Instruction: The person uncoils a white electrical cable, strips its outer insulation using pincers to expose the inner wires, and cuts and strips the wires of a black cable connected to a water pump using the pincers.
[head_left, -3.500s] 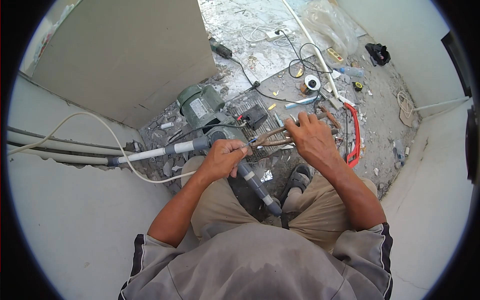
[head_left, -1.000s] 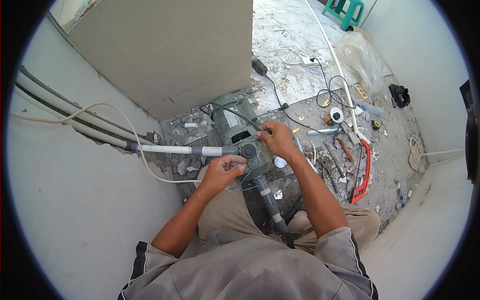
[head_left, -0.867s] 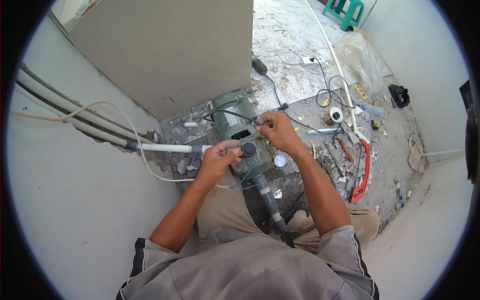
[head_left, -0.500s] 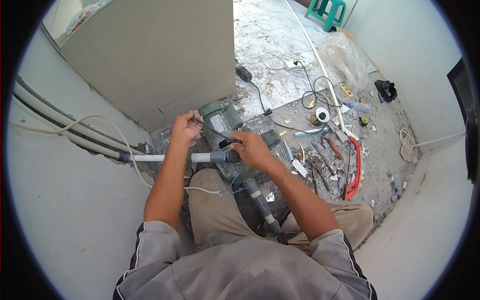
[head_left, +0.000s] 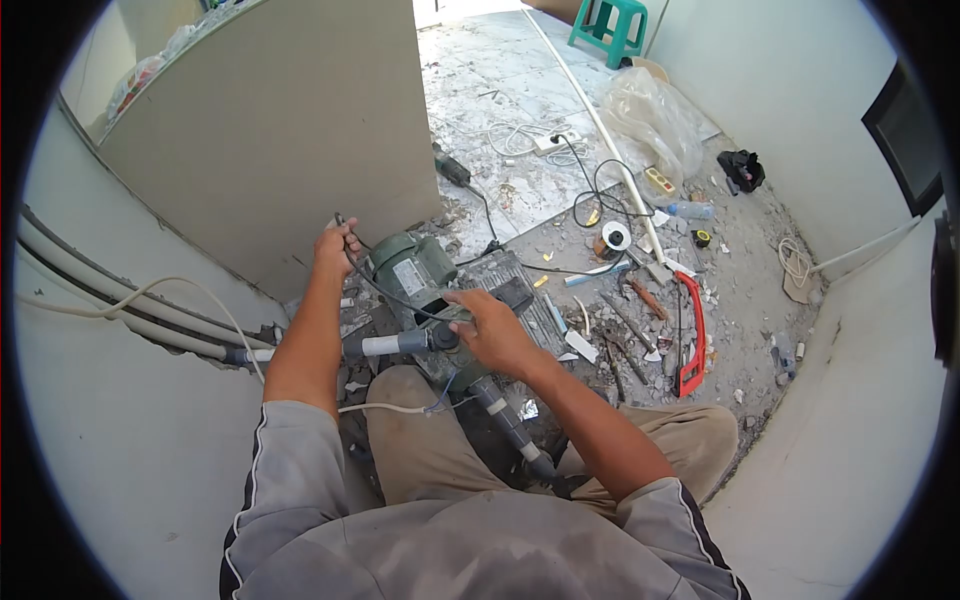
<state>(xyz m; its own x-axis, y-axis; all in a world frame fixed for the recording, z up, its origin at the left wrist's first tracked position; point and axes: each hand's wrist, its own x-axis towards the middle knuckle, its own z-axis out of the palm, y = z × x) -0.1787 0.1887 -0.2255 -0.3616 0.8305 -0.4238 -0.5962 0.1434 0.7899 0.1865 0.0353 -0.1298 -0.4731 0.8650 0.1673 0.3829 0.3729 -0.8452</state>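
Note:
A green water pump (head_left: 408, 262) with a ribbed motor sits on the rubble floor in front of my knees. My left hand (head_left: 338, 246) is closed around a black cable (head_left: 385, 294), left of the pump and near the partition. From there the cable curves down to the pump's top, by my right hand. My right hand (head_left: 492, 332) is over the pump, with thumb and forefinger apart near the cable's lower end. Grey and white pipe (head_left: 395, 345) joins the pump from the left, and another pipe (head_left: 510, 418) runs toward my legs. A cream cable (head_left: 385, 407) with blue wire lies across my knee.
Right of the pump lie a red hacksaw (head_left: 692, 335), a tape roll (head_left: 616, 236), hand tools and debris. A long white pipe (head_left: 590, 105), power strip (head_left: 557, 142), plastic sheet (head_left: 655, 110) and green stool (head_left: 610, 30) are farther back. A beige partition (head_left: 270, 130) stands ahead left.
My left hand has moved left with the black cable, which now bows in a longer curve. My right hand's fingers have spread from their pinch on the cable. The view has shifted slightly.

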